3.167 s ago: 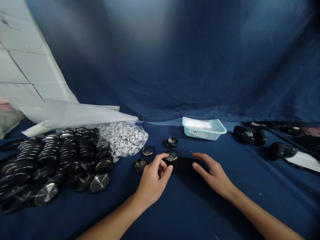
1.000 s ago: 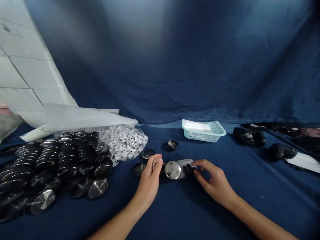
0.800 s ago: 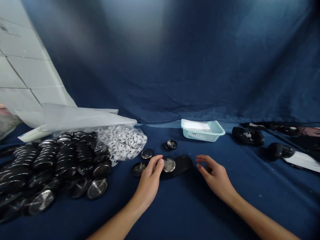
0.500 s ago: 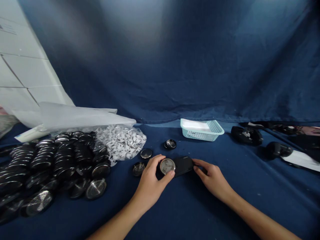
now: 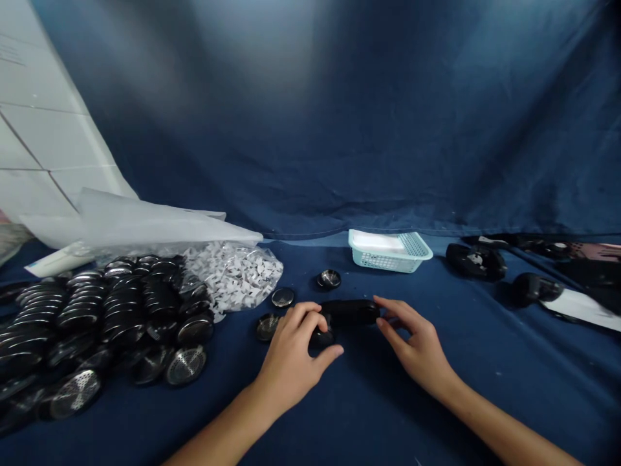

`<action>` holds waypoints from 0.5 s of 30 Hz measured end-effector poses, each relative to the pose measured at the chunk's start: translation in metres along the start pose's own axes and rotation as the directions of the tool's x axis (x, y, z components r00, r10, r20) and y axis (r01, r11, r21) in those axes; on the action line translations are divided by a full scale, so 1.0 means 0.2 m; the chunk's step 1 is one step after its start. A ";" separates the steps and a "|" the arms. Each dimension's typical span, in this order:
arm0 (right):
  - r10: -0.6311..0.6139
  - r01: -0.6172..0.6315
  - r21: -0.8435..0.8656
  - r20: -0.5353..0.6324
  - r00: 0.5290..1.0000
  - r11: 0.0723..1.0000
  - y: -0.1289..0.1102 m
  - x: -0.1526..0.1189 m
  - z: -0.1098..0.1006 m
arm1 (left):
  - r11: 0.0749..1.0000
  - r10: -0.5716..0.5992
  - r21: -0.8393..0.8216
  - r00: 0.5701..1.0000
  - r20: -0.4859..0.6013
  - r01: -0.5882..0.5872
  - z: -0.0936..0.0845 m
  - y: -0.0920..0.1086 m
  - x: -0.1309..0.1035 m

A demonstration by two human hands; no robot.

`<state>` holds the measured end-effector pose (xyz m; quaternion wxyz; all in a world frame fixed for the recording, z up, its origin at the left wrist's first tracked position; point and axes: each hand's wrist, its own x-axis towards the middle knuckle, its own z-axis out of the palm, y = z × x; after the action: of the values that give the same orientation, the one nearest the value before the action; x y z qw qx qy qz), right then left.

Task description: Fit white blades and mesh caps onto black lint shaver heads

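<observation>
In the middle of the cloth lies a black tool with a long handle (image 5: 352, 313) and a round head (image 5: 321, 336). My left hand (image 5: 294, 349) curls its fingers over the round head, with the thumb held out to the near side. The head's perforated metal face is out of sight. My right hand (image 5: 412, 340) pinches the right end of the handle between thumb and fingers. Close by on the left are round black pieces with perforated metal discs: one beside my left fingers (image 5: 266, 327), another behind it (image 5: 283, 298), and a third (image 5: 329, 279) farther back.
Several rows of black round pieces (image 5: 123, 301) fill the left side. Behind them, a clear bag of small white-grey bits (image 5: 247, 272) lies beside a white sheet (image 5: 160, 223). A pale green basket (image 5: 391, 259) stands at the back; black parts (image 5: 475, 262) lie right.
The tool has turned over, so its metal disc no longer faces up. My left thumb has come off the disc, and the left fingers now curl over the head. My right hand keeps its pinch.
</observation>
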<state>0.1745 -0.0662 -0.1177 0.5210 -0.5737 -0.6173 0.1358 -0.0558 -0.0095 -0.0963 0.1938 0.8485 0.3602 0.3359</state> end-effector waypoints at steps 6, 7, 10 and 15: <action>-0.061 0.062 -0.037 0.030 0.998 0.997 0.04 0.02 0.00 | 0.961 -0.126 -0.260 0.988 -0.090 0.098 0.00 -0.01 0.03; -0.059 0.060 -0.035 0.032 0.998 0.998 0.05 0.02 0.00 | 0.941 -0.165 -0.315 0.981 -0.100 0.126 0.00 -0.02 0.04; -0.053 0.054 -0.032 0.032 0.998 0.998 0.07 0.03 0.01 | 0.875 -0.286 -0.428 0.955 -0.083 0.225 0.02 -0.05 0.04; -0.040 0.046 -0.063 0.094 0.995 0.997 0.10 0.04 -0.01 | 0.870 -0.238 -0.406 0.959 0.151 0.280 0.01 -0.01 0.01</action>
<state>0.1883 -0.0537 -0.1282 0.4757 -0.5699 -0.6571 0.1308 -0.0542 -0.0067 -0.0974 0.4335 0.7452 0.3794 0.3358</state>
